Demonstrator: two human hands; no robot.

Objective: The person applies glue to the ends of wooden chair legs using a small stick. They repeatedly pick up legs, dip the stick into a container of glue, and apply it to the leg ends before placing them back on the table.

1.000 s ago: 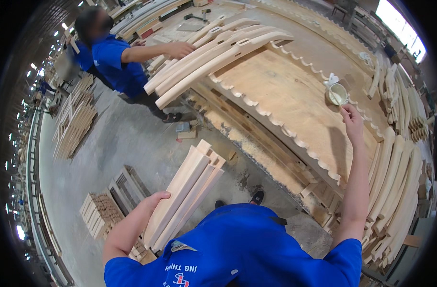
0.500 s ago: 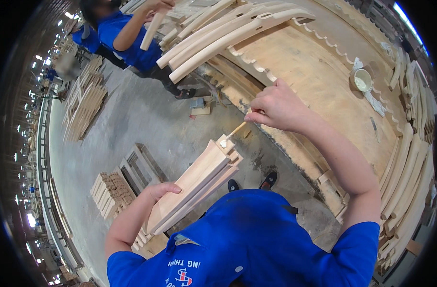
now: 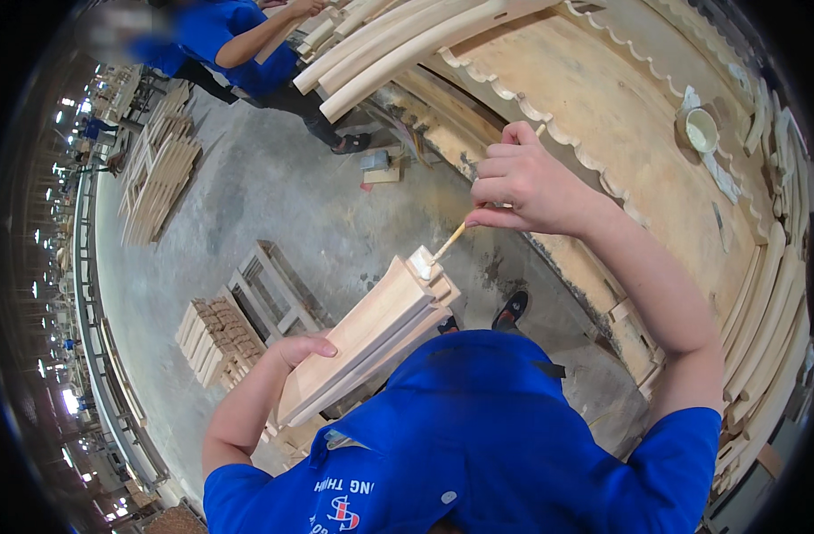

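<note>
A bundle of pale wooden slats point(image 3: 358, 336) with stepped ends slants up and away from my body. My left hand point(image 3: 305, 349) is closed round its lower part, thumb lying on the top face. In my right hand point(image 3: 531, 185) is a thin brush point(image 3: 451, 238) with a yellowish handle, pinched between thumb and fingers. Its tip touches the tenon point(image 3: 421, 262) at the far end of the uppermost slat. White paste, like glue, coats that tenon. The brush's bristles are too small to make out.
To the right runs a workbench point(image 3: 594, 102) with scalloped rails, bearing a paste pot point(image 3: 697, 130) and curved wooden parts point(image 3: 416, 49). More curved pieces point(image 3: 767, 329) are stacked at the right. A co-worker point(image 3: 238, 44) stands far left. Slats point(image 3: 213, 343) and a frame point(image 3: 269, 289) lie lower left.
White paste covers more of the tenon than before. My right hand has turned slightly, with the brush still at the slat's end. The whole view has shifted a little.
</note>
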